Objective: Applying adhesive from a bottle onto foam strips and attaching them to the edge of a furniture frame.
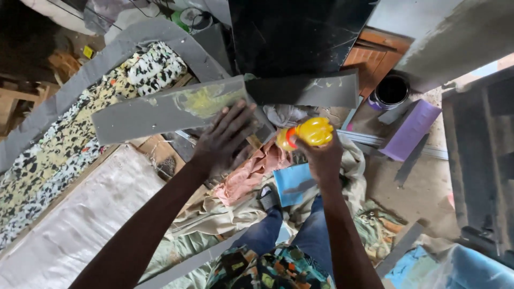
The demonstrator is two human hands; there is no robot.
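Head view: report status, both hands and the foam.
Left hand flat on long grey foam strip, yellow glue smeared there. Right hand grips yellow plastic bottle. Nothing between them.

Matt grey foam strip (171, 109), glossy plastic bottle (310, 132)

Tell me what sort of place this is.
Probably an upholstery or furniture workshop. The left hand presses a grey foam strip smeared with yellow glue, the right hand holds a yellow squeeze bottle, and fabric scraps and an open tin lie around.
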